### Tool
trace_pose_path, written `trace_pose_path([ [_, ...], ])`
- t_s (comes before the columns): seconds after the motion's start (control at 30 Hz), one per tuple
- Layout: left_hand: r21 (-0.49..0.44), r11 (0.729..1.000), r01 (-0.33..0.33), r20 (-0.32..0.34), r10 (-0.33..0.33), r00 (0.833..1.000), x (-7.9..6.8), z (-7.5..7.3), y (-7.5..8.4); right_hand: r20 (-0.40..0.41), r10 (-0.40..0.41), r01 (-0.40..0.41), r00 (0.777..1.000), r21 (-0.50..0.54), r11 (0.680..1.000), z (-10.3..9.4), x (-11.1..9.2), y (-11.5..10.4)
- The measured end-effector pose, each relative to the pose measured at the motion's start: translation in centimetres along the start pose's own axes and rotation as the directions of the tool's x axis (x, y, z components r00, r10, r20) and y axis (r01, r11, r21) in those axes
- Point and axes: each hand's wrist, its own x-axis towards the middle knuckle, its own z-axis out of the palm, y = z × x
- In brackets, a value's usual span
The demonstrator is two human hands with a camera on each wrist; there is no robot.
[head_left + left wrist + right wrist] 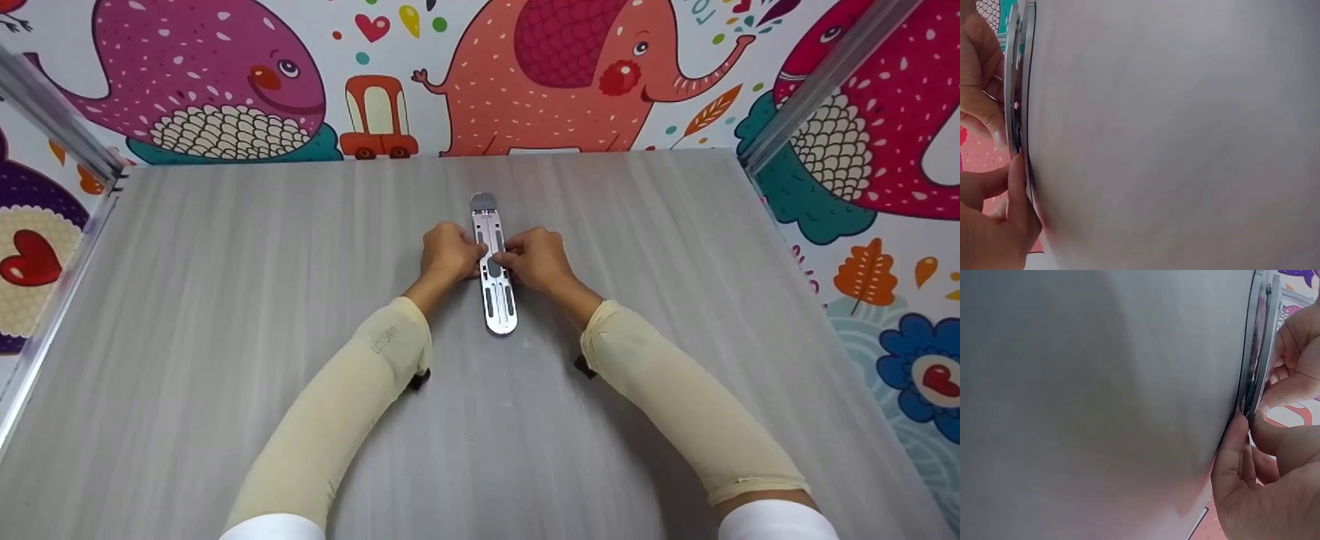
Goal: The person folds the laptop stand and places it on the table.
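Note:
A silver folded metal laptop stand (499, 301), long and slotted with rounded ends and grey pads, lies lengthwise at the middle of the table in the head view. My left hand (448, 253) grips its left edge, thumb on top. From the opposite side, my right hand (541, 259) pinches the right edge with its thumb on the upper face. Seen edge-on in the left wrist view, the stand (1009, 84) has two layers with a narrow gap. The right wrist view shows fingers (1235, 433) of the right hand against the lower layer. Some fingertips are hidden beneath the stand.
The grey wood-grain table (240, 300) spreads around the hands. Behind it stands a wall with cartoon animals (555, 112). Metal frame posts rise at the back left (64, 112) and back right (825, 90) corners.

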Motion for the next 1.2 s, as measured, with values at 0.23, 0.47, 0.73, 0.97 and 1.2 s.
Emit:
trace_pose_path([
  [0.23, 0.091, 0.984, -0.151, 0.123, 0.140, 0.983, -1.5, -0.7, -0.2, 0.093, -0.155, 0.164, 0.984, -0.105, 0.981, -0.9, -0.9, 0.7],
  [0.47, 0.286, 0.856, -0.430, 0.335, 0.331, 0.882, -5.2, -2.3, -1.2, 0.252, -0.347, 0.399, 0.903, -0.195, 0.896, -2.5, -3.9, 1.8],
  [0.73, 0.407, 0.774, -0.486, 0.465, 0.282, 0.839, -9.3, -2.2, -2.2, 0.372, -0.435, 0.557, 0.820, -0.346, 0.755, -2.7, -7.3, 2.0],
  [0.97, 0.499, 0.703, -0.508, 0.384, 0.346, 0.856, -10.2, -0.4, -1.9, 0.322, -0.574, 0.653, 0.753, -0.464, 0.598, -1.6, -7.9, 2.0],
  [1.2, 0.584, 0.634, -0.506, 0.261, 0.444, 0.857, -10.4, 0.9, -1.7, 0.294, -0.629, 0.672, 0.719, -0.525, 0.523, -1.1, -7.7, 2.1],
])
